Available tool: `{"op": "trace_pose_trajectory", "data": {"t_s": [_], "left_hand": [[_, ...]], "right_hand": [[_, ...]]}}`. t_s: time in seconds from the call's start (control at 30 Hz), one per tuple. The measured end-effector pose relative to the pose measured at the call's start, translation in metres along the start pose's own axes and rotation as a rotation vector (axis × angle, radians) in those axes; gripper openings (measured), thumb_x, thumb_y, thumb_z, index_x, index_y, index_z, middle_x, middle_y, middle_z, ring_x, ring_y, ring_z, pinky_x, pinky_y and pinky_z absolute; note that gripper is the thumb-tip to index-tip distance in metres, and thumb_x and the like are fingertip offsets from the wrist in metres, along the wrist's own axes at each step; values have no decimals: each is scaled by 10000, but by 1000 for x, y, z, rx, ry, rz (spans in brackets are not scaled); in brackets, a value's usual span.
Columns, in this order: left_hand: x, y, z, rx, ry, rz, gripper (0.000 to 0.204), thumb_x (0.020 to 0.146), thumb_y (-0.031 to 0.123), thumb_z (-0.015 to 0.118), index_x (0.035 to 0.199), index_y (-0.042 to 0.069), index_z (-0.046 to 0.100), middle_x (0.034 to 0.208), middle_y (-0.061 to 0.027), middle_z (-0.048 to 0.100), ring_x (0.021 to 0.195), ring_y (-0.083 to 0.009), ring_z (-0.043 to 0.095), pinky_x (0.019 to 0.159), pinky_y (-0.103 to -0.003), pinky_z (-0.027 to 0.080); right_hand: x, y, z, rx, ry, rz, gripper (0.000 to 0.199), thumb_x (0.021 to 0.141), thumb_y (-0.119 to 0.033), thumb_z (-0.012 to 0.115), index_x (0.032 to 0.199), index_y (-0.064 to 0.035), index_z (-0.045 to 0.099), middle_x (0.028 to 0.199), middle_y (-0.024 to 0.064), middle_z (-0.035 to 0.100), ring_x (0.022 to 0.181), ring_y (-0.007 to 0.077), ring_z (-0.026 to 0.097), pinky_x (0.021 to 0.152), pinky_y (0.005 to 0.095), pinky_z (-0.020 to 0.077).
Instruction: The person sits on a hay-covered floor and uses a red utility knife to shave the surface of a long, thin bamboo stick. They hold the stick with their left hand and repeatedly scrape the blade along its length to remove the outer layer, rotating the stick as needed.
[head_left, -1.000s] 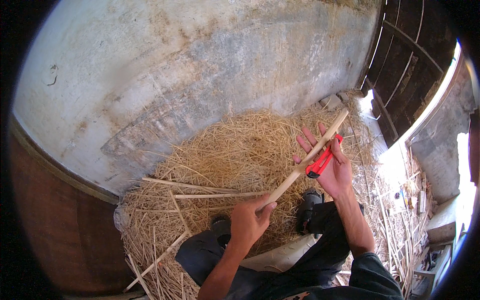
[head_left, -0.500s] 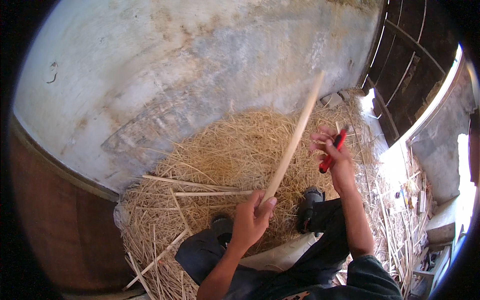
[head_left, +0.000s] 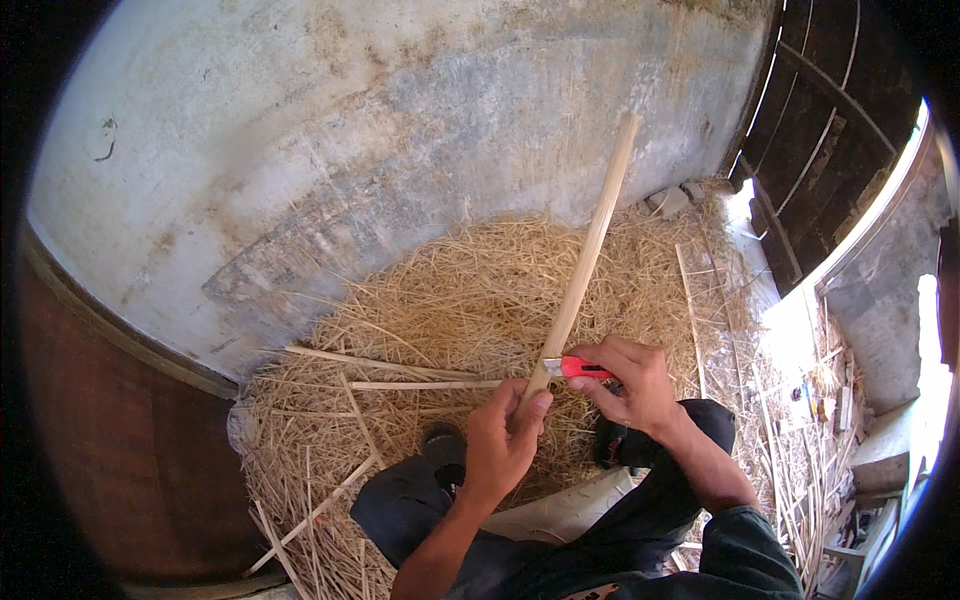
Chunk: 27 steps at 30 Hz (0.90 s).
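A long pale wooden stick (head_left: 592,235) slants up and away to the right, its lower end gripped in my left hand (head_left: 505,430). The thumb of that hand presses along the stick. My right hand (head_left: 635,385) is closed around a red and black utility knife (head_left: 582,368). The knife's short metal blade meets the stick just above my left thumb. The palm side of my right hand and the rear of the knife's handle are partly hidden by the fingers.
Straw-like shavings (head_left: 450,290) cover the floor, with several thin strips (head_left: 420,385) lying left of the stick. A stained plaster wall (head_left: 400,130) rises in front. On the left stands a brown panel (head_left: 130,430); dark boards (head_left: 820,130) are at upper right. My boots are below my hands.
My right hand has come left and down, bringing the knife from beside the stick onto it. The stick has tilted slightly more upright; my left hand has hardly moved.
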<state>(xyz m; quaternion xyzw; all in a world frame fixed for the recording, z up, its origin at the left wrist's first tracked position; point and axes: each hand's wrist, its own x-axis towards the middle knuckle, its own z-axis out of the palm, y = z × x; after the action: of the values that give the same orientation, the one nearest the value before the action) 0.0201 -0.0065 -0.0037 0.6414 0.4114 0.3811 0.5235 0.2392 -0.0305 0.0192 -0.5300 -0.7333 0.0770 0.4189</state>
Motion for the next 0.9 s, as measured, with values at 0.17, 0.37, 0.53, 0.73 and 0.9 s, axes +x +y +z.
{"op": "trace_pose_trajectory", "data": {"t_s": [0.17,0.37,0.53,0.73,0.9], "left_hand": [[-1,2,3,91,89,34,284,1044,279,719,1115,6,690,694,-24,640,621,-64,556,565,-279,445],[1,-2,6,167,169,149,296,1033,289,733,1095,2,700,668,-60,626,593,-88,544,547,-303,446],[0,4,5,227,156,110,306,1029,302,737,1073,0,706,651,-69,616,566,-101,541,529,-316,438],[-6,3,4,300,105,99,319,1034,324,725,1025,6,697,621,-86,595,517,-147,548,504,-342,429],[-20,0,4,318,8,50,287,1052,293,704,1011,9,707,620,-55,614,536,-87,550,493,-318,420]], "right_hand": [[-4,-1,6,-101,5,11,315,867,-282,841,1140,-140,774,831,34,689,670,238,708,576,365,562],[-5,-4,10,-148,18,7,324,857,-287,848,1144,-148,790,803,32,683,634,240,694,557,363,556],[-6,-5,13,-93,74,59,280,861,-258,842,1110,-136,809,830,56,729,626,247,697,559,366,559],[3,6,-4,-102,201,131,249,882,-205,824,1111,-107,815,850,95,759,671,255,722,612,343,568],[15,28,-33,-90,403,360,218,918,-182,801,1105,-70,811,898,143,781,725,231,740,672,332,569]]}}
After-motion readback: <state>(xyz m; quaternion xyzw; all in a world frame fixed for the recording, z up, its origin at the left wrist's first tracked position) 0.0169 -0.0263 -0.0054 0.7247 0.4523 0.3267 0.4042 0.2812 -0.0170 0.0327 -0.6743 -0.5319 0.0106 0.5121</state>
